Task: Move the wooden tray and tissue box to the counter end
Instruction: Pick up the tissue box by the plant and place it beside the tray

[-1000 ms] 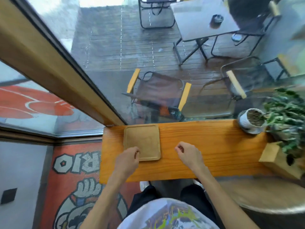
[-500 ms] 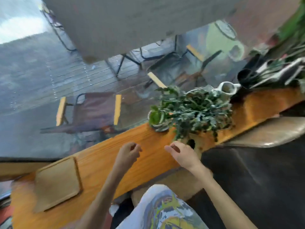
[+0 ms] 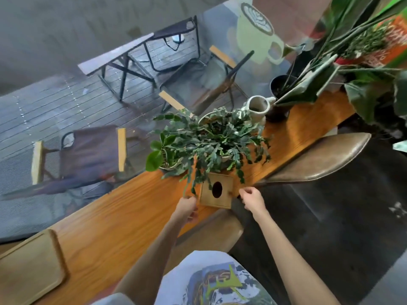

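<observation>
The wooden tray (image 3: 28, 267) lies flat at the left end of the long wooden counter (image 3: 123, 216), at the bottom left of the head view. The wooden tissue box (image 3: 224, 193), with a dark oval hole in its top, stands near the counter's front edge, partly under trailing plant stems. My left hand (image 3: 187, 208) is just left of the box with fingers curled, holding nothing. My right hand (image 3: 252, 199) is just right of the box, fingers loosely bent, with a small gap to the box.
Potted plants (image 3: 211, 142) crowd the counter right behind the box. Farther right stand a white jug (image 3: 258, 108) and a dark pot with tall leaves (image 3: 280, 93). A brown stool seat (image 3: 319, 159) sits beside the counter on the right. A window runs along the counter's far side.
My view swung right, away from the tray. Both hands left the tray and travelled along the counter to either side of the tissue box.
</observation>
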`<state>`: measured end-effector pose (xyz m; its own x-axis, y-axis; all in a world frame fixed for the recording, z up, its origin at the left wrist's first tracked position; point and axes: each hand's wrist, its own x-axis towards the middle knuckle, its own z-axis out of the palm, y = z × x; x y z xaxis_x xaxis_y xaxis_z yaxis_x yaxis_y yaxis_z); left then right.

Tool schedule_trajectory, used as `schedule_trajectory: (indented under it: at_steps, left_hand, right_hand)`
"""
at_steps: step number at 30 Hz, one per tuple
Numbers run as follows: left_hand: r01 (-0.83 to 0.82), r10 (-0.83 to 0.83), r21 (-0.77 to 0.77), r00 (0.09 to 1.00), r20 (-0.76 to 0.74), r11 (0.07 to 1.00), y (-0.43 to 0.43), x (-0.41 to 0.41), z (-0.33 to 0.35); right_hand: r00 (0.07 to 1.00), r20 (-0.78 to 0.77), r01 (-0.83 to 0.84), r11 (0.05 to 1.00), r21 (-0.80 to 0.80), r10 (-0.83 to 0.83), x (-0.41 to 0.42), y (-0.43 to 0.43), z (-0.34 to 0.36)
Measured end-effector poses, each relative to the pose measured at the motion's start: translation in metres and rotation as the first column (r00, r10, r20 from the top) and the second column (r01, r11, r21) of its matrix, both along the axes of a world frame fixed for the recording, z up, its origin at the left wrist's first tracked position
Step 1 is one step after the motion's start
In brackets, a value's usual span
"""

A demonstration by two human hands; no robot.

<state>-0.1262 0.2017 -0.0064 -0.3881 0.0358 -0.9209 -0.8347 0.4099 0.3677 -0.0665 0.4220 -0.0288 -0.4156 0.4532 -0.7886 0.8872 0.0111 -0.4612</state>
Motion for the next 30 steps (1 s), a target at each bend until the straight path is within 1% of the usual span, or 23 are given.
schedule_trajectory:
  at_steps: [2, 3, 4, 5, 7, 9, 11, 14, 16, 18, 20, 22, 24, 27, 29, 30]
  left_hand:
    - [-0.054, 0.054, -0.001, 0.998, 0.019, 0.999, 0.013, 0.000, -0.007]
    - [-0.083, 0.083, 0.010, 0.996, 0.024, 0.996, 0.019, -0.001, -0.010]
    - [-0.105, 0.104, 0.023, 0.994, 0.031, 0.994, 0.023, -0.001, -0.012]
    - [-0.120, 0.119, 0.031, 0.992, 0.039, 0.992, 0.026, -0.002, -0.014]
    - [-0.142, 0.140, 0.030, 0.989, 0.041, 0.989, 0.030, -0.001, -0.019]
    - [-0.161, 0.161, 0.032, 0.987, 0.019, 0.986, 0.031, 0.000, -0.024]
    - [-0.181, 0.181, 0.028, 0.983, -0.001, 0.983, 0.028, 0.001, -0.025]
    - [-0.200, 0.200, 0.013, 0.979, -0.042, 0.980, 0.017, 0.007, -0.024]
    - [-0.168, 0.165, -0.023, 0.981, -0.100, 0.986, 0.005, 0.014, -0.023]
    - [-0.168, 0.159, -0.035, 0.971, -0.178, 0.985, -0.010, 0.025, -0.018]
    - [-0.239, 0.228, -0.022, 0.948, -0.222, 0.971, -0.029, 0.037, -0.016]
    - [-0.359, 0.354, 0.024, 0.904, -0.240, 0.933, -0.056, 0.051, -0.016]
    - [-0.501, 0.508, 0.093, 0.831, -0.228, 0.860, -0.086, 0.064, -0.016]
    - [-0.656, 0.692, 0.223, 0.691, -0.208, 0.721, -0.129, 0.082, -0.004]
    - [-0.733, 0.785, 0.281, 0.592, -0.185, 0.619, -0.154, 0.095, 0.005]
    - [-0.777, 0.828, 0.287, 0.533, -0.173, 0.560, -0.166, 0.103, 0.009]
  right_hand:
    - [0.986, 0.043, 0.162, 0.983, -0.088, -0.159, -0.013, -0.008, -0.011]
    - [0.969, 0.064, 0.244, 0.958, -0.150, -0.237, -0.019, -0.013, -0.013]
    - [0.955, 0.075, 0.298, 0.932, -0.208, -0.289, -0.023, -0.019, -0.011]
    - [0.952, 0.085, 0.305, 0.918, -0.251, -0.293, -0.025, -0.024, -0.010]
    - [0.976, 0.087, 0.216, 0.944, -0.250, -0.200, -0.027, -0.032, -0.012]
    - [0.995, 0.094, 0.043, 0.985, -0.166, -0.028, -0.026, -0.036, -0.017]
    - [0.988, 0.115, -0.091, 0.991, -0.095, 0.102, -0.025, -0.038, -0.025]
    - [0.987, 0.092, -0.127, 0.988, -0.088, 0.135, -0.018, -0.036, -0.052]
    - [0.983, 0.086, -0.159, 0.985, -0.062, 0.164, -0.012, -0.043, -0.067]
    - [0.968, 0.075, -0.237, 0.970, -0.047, 0.240, -0.008, -0.067, -0.047]
    - [0.942, 0.035, -0.335, 0.942, 0.003, 0.335, -0.004, -0.097, -0.005]
    - [0.911, -0.015, -0.412, 0.911, 0.035, 0.412, 0.000, -0.125, 0.018]
    - [0.870, -0.066, -0.486, 0.872, 0.051, 0.489, 0.003, -0.150, 0.032]
    - [0.794, -0.175, -0.585, 0.810, 0.040, 0.582, 0.005, -0.192, 0.042]
    - [0.740, -0.260, -0.646, 0.763, -0.017, 0.620, 0.008, -0.220, 0.049]
    - [0.712, -0.299, -0.678, 0.733, -0.057, 0.636, 0.010, -0.234, 0.053]
